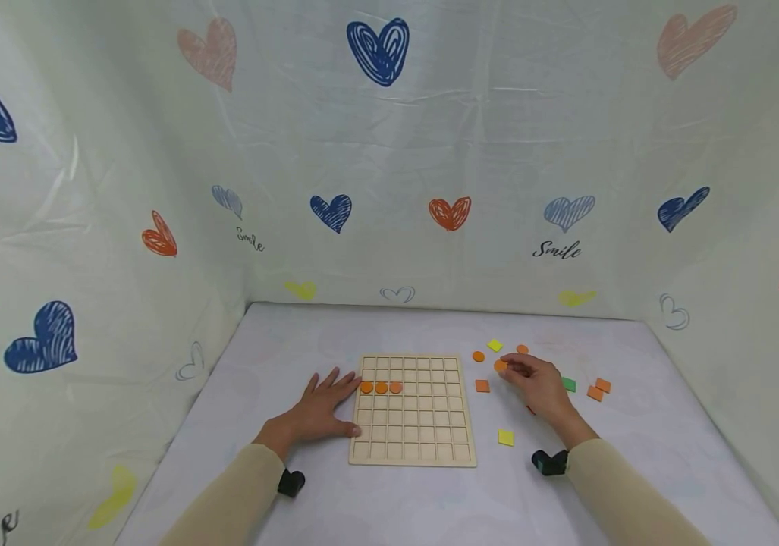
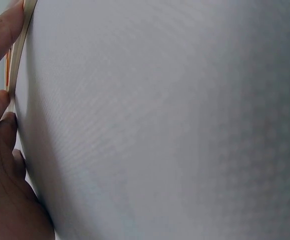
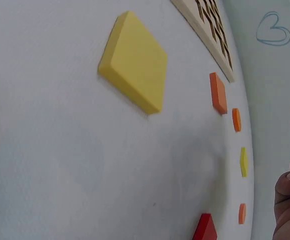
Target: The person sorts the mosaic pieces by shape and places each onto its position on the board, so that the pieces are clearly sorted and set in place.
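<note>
A wooden grid board (image 1: 413,431) lies flat on the table. Three orange discs sit side by side in its third row from the back, beginning at the left: the first disc (image 1: 366,387), the middle disc (image 1: 381,387) and a redder disc (image 1: 396,387). My left hand (image 1: 317,412) rests with spread fingers at the board's left edge, thumb and fingertips against it. Right of the board, my right hand (image 1: 542,388) pinches another orange disc (image 1: 501,365) between thumb and fingertips. Only a sliver of that disc shows in the right wrist view.
Around the right hand lie a yellow square (image 1: 494,345), an orange disc (image 1: 478,356), a second disc (image 1: 522,349), an orange square (image 1: 482,386), a nearer yellow square (image 1: 506,437), a green piece (image 1: 569,384), two orange squares (image 1: 595,393) and a red piece (image 3: 205,229). A heart-printed curtain (image 1: 389,152) stands behind.
</note>
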### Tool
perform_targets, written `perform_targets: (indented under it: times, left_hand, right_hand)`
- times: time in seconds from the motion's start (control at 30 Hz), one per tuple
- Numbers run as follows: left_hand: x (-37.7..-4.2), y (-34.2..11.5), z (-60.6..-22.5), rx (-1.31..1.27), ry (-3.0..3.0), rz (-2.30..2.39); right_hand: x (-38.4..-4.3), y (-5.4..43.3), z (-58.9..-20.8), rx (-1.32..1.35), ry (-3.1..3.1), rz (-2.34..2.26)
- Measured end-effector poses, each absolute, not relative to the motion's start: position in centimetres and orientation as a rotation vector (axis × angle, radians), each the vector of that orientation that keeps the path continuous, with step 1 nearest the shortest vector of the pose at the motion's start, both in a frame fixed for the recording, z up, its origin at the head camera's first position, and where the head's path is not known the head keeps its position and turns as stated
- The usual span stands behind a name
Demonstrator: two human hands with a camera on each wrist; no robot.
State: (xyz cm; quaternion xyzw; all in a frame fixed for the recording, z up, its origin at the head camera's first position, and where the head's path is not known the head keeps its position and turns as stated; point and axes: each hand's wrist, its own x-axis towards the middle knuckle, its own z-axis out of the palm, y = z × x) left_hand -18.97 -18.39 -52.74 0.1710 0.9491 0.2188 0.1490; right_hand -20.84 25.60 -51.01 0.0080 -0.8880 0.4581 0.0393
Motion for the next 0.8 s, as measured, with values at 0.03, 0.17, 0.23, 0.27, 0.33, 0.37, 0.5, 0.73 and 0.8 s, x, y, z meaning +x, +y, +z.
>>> perform_targets:
  times: [0.03,0.17,0.23,0.27,0.33,0.37,0.5,0.73,0.8]
  left_hand:
    - [-18.9,-18.4,-52.7,0.492,2.727,0.630]
    - [-18.9,-18.4,-52.6,0.494,2.724,0.637]
    - [-18.9,-18.4,-52.7,0.493,2.725,0.636]
    - [-18.9,-18.4,-52.7,0.491,2.725,0.636]
    - [-18.9,-18.4,-52.7,0.488,2.727,0.632]
    - [-18.9,-18.4,-52.8,0.486,2.728,0.629]
    - [-18.9,-18.3,-52.8,0.476,2.733,0.625]
    - [-18.9,-18.2,-52.7,0.458,2.733,0.628]
    - [-18.9,-18.2,-52.7,0.459,2.732,0.627]
  right_hand:
    - [-20.9,25.3,-51.0,0.027,-2.718,1.412]
    - [-21.1,24.2,-50.9,0.037,-2.702,1.429]
    - [-21.2,23.5,-50.9,0.039,-2.695,1.445]
    - [-21.3,23.2,-50.8,0.038,-2.694,1.449]
    - [-21.4,22.6,-50.8,0.037,-2.697,1.468]
    - [-21.4,22.3,-50.8,0.035,-2.694,1.487]
    - [-21.5,21.1,-50.8,0.033,-2.684,1.550]
    - [-21.5,19.3,-50.6,0.105,-2.667,1.604]
    - [-21.4,18.7,-50.5,0.114,-2.672,1.596]
